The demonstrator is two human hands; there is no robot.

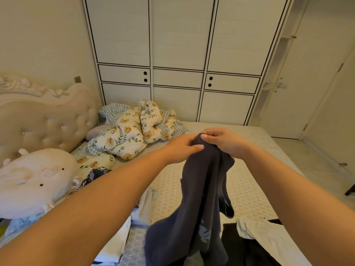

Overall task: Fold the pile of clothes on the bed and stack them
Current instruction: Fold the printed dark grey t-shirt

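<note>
Both of my forearms fill the foreground, reaching out over the bed [249, 181] toward a dark grey garment [201, 189] that I hold up by its top edge. Below it, at the near edge of the mattress, lies the rest of the pile: a black piece [240, 244] and a pale grey one [269, 235] draped across it, both touched by the hanging hem. To my left sit white folded clothes [119, 239], partly hidden under my left arm, and a cream piece [146, 206] just beyond them. Farther left rests a plush pig-faced pillow [32, 181], beside a dark patterned cloth [92, 175]. A crumpled floral quilt [134, 129] is heaped near the tufted headboard [44, 120], well apart from my hands. The middle and right of the mattress lie open up to its far edge, where white wardrobe doors [178, 54] stand; tiled floor [315, 156] runs along the right side toward a door [288, 83]. My left hand [184, 146] pinches the garment's bunched top between thumb and fingers, and my right hand [222, 141] grips the same bunch, fingers curled over it. The two hands touch, with the fabric hanging straight down between them.
</note>
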